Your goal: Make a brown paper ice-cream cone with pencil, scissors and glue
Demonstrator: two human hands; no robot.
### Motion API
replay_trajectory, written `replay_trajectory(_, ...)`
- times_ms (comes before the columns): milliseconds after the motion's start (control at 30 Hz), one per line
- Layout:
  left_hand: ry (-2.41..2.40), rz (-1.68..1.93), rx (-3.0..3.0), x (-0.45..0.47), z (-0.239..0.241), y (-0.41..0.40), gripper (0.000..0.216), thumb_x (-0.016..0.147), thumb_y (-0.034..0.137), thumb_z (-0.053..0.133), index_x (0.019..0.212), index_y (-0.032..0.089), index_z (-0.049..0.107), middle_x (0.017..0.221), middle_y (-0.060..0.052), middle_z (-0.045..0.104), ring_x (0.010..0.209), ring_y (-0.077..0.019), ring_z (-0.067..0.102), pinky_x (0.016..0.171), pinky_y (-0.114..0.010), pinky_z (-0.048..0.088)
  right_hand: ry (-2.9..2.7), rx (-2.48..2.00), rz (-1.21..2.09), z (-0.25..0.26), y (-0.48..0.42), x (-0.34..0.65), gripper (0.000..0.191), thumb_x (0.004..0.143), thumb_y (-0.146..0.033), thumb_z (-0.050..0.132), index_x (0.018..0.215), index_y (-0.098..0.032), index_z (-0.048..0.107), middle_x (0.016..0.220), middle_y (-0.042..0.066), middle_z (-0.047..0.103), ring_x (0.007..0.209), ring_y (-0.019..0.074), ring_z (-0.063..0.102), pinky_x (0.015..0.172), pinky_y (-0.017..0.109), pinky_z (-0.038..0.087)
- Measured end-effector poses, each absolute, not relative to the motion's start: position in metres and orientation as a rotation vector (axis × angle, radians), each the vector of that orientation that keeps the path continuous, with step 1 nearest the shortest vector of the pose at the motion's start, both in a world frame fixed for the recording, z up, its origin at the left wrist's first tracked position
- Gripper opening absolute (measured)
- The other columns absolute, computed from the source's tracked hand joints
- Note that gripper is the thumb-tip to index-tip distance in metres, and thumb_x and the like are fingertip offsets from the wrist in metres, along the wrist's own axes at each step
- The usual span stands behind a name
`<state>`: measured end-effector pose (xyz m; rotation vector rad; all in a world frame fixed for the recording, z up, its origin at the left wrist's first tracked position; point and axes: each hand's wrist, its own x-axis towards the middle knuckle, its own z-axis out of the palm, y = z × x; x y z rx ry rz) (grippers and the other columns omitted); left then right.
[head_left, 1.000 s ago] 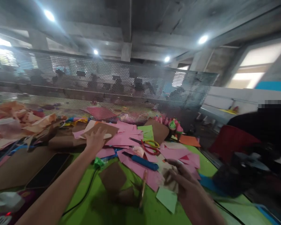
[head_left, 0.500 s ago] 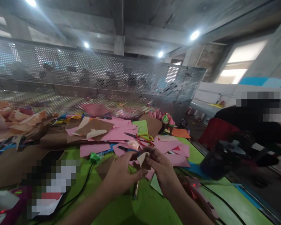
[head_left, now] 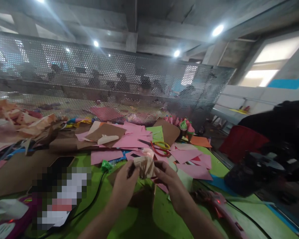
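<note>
Between my hands is a small crinkled piece of cream paper [head_left: 145,166], pinched at both sides above the green table. My left hand [head_left: 126,182] closes on its left edge with thumb and fingers. At the right edge, my right hand [head_left: 170,182] grips it the same way. Just beyond the paper lie scissors [head_left: 161,147] with red and yellow handles, on pink paper sheets [head_left: 132,141]. A pink glue gun [head_left: 220,207] with a lit red light rests to the right of my right hand.
A phone [head_left: 61,166] lies on the left, near a purple glue gun [head_left: 20,215] and its black cable. Brown paper [head_left: 22,176] covers the left side. Behind stands a perforated metal screen [head_left: 109,83]. A dark round container [head_left: 249,172] is at the right edge; a person in black [head_left: 286,122] sits beyond.
The cream paper has turned and spread wider between my hands, which have moved slightly apart. The whole view has shifted, so the table things appear further right.
</note>
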<state>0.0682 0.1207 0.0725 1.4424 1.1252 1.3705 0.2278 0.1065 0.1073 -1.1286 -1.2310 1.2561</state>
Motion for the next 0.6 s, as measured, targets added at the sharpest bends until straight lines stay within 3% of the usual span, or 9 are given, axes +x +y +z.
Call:
replay_trajectory(133, 1.079, 1.39, 1.372, 0.063, 0.074, 0.118, 0.019, 0.08, 0.033, 0.053, 0.085, 0.018, 0.065, 0.08, -0.002, 0.065, 0.08, -0.0211, 0.059, 0.072, -0.028, 0.047, -1.192, -1.142, 1.274, 0.098, 0.106, 0.227, 0.032, 0.064, -0.039, 0.084, 0.076, -0.018, 0.063, 0.074, 0.0, 0.063, 0.075, 0.0186, 0.058, 0.07, 0.029, 0.044)
replay_trajectory(200, 1.046, 1.377, 1.233, 0.06, 0.075, 0.116, 0.018, 0.077, 0.032, 0.056, 0.085, 0.019, 0.066, 0.081, -0.001, 0.065, 0.08, -0.02, 0.059, 0.071, -0.027, 0.048, -1.145, -1.114, 1.261, 0.094, 0.106, 0.23, 0.03, 0.066, -0.037, 0.082, 0.072, -0.019, 0.059, 0.07, -0.002, 0.058, 0.07, 0.016, 0.054, 0.067, 0.027, 0.042)
replay_trajectory(300, 1.047, 1.314, 1.004, 0.056, 0.076, 0.113, 0.015, 0.073, 0.032, 0.058, 0.081, 0.02, 0.064, 0.076, 0.001, 0.062, 0.072, -0.0176, 0.059, 0.064, -0.025, 0.05, -1.068, -1.091, 1.228, 0.09, 0.105, 0.236, 0.024, 0.073, -0.033, 0.078, 0.078, -0.02, 0.058, 0.072, -0.003, 0.057, 0.069, 0.0137, 0.051, 0.065, 0.025, 0.041)
replay_trajectory(467, 0.98, 1.176, 0.923, 0.057, 0.072, 0.11, 0.029, 0.076, 0.046, 0.065, 0.095, 0.023, 0.063, 0.077, 0.0, 0.062, 0.067, -0.0176, 0.06, 0.057, -0.026, 0.051, -1.052, -1.126, 1.173, 0.084, 0.103, 0.24, 0.024, 0.074, -0.035, 0.078, 0.081, -0.022, 0.059, 0.073, -0.004, 0.057, 0.069, 0.0134, 0.051, 0.064, 0.024, 0.041)
replay_trajectory(600, 0.936, 1.226, 1.141, 0.061, 0.064, 0.115, 0.014, 0.072, 0.028, 0.069, 0.081, 0.02, 0.061, 0.071, 0.002, 0.059, 0.066, -0.0138, 0.055, 0.056, -0.02, 0.044, -1.108, -1.124, 1.18, 0.086, 0.099, 0.239, 0.022, 0.076, -0.035, 0.076, 0.086, -0.021, 0.062, 0.077, -0.002, 0.06, 0.071, 0.0154, 0.053, 0.064, 0.025, 0.041)
